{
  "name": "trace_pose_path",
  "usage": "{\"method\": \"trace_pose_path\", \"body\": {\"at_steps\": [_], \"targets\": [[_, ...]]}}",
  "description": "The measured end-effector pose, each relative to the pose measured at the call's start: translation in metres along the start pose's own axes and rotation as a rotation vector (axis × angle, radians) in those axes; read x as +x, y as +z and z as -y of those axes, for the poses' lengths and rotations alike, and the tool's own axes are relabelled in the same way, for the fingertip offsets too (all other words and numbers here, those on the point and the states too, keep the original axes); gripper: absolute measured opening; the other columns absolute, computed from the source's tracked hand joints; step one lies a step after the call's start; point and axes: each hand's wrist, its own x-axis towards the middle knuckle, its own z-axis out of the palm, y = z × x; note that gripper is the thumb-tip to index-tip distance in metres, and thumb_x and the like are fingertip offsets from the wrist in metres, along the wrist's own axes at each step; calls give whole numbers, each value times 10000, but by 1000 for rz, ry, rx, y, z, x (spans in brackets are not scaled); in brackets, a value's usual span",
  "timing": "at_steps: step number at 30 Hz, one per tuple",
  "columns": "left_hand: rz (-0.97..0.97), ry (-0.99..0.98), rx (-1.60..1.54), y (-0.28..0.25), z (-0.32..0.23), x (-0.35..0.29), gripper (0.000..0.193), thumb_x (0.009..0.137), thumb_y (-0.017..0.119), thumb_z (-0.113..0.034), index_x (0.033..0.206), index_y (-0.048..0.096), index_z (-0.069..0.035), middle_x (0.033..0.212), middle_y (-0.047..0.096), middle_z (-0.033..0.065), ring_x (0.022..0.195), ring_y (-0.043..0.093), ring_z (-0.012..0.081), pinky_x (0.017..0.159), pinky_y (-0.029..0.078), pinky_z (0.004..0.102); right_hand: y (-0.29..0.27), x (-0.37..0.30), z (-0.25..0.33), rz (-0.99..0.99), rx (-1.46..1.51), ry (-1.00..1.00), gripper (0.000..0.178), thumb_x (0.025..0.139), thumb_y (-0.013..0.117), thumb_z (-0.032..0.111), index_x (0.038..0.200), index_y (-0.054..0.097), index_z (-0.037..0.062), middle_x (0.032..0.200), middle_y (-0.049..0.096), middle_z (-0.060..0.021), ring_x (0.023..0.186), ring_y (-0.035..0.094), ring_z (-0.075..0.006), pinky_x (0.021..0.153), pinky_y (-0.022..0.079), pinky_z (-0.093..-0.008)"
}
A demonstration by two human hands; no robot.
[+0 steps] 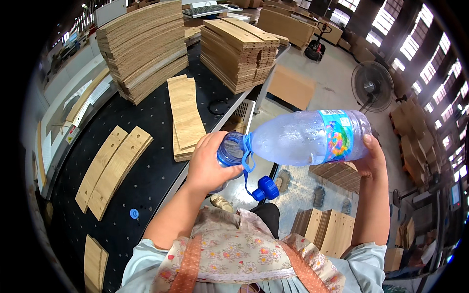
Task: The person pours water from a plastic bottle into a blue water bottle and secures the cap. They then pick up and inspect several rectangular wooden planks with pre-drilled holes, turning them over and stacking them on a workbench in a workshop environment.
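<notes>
In my right hand [372, 155] is a large clear plastic bottle [288, 139] with a blue, colourful label, my fingers wrapped round its base end. It lies almost level, its neck pointing left. My left hand [209, 163] grips a blue-rimmed drinking bottle [230, 149], its open mouth facing up. The large bottle's neck meets the rim of the drinking bottle; whether liquid passes between them I cannot tell. A blue cap [266, 188] dangles below on a blue strap beside the large bottle's neck. Much of the drinking bottle's body is hidden by my left hand.
On the black table [146, 163] to the left lie loose wooden boards [184, 112], a tall board stack [144, 49] and another stack [234, 53]. A small blue disc [134, 213] lies near its edge. More boards [325, 232] stand low right; a fan [372, 87] and pallet jack [315, 49] are beyond.
</notes>
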Motion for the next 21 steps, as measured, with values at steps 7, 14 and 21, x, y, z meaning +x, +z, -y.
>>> {"method": "trace_pose_path", "body": {"at_steps": [7, 14, 21], "targets": [[-82, 142, -1, 13, 19, -8, 676, 524, 846, -295, 1088, 571, -41, 1045, 598, 127, 1014, 546, 319, 903, 425, 398, 17, 9, 13, 93, -100, -93, 811, 635, 703, 401, 1289, 441, -1, 1178, 556, -120, 1075, 550, -233, 922, 433, -357], [-54, 119, -82, 9, 25, -16, 694, 563, 831, -385, 1094, 569, -23, 1059, 590, 149, 1037, 522, 350, 920, 412, 421, 28, 12, 19, 152, -112, -117, 802, 646, 699, 346, 1302, 430, -28, 1201, 554, -133, 1108, 541, -237, 962, 402, -339], [-55, 129, -23, 6, 30, -23, 696, 560, 828, -369, 1099, 562, -17, 1060, 589, 154, 1035, 521, 353, 921, 412, 423, 32, 10, 19, 124, -114, -120, 831, 638, 713, 297, 1333, 400, -34, 1224, 542, -142, 1138, 528, -241, 988, 387, -345]]}}
